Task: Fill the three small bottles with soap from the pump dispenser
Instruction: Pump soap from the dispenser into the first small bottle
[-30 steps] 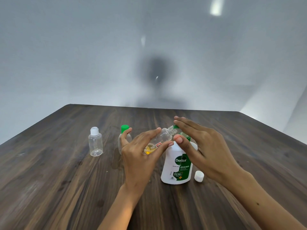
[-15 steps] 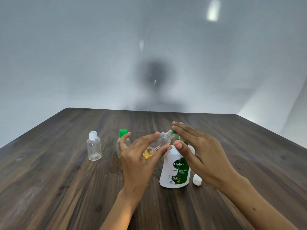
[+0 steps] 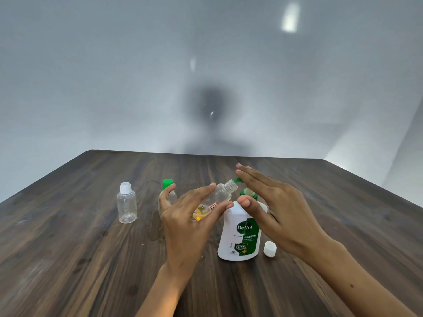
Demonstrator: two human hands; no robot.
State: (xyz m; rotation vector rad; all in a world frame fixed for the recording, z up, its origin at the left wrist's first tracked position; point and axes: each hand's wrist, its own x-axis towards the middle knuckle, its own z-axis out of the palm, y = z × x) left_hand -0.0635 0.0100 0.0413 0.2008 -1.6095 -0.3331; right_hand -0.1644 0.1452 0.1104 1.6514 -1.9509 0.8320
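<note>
My left hand [image 3: 190, 225] holds a small clear uncapped bottle [image 3: 219, 195], tilted with its threaded mouth at the green pump nozzle [image 3: 237, 180]. Some yellow soap lies in its lower end. My right hand [image 3: 274, 207] rests flat, fingers straight, on the pump head of the white and green Dettol dispenser [image 3: 240, 236]. The thumb lies against the dispenser's shoulder. A second small bottle with a green cap [image 3: 167, 184] stands behind my left hand, mostly hidden. A third clear bottle with a white cap [image 3: 126, 205] stands empty at the left.
A loose white cap [image 3: 270, 248] lies on the dark wooden table [image 3: 68, 259] just right of the dispenser. A pale wall rises behind the table's far edge.
The hands, the tilted bottle and the dispenser keep nearly the same pose. The whole scene has shifted slightly down and left in view. My right hand's fingers sit a little higher over the pump.
</note>
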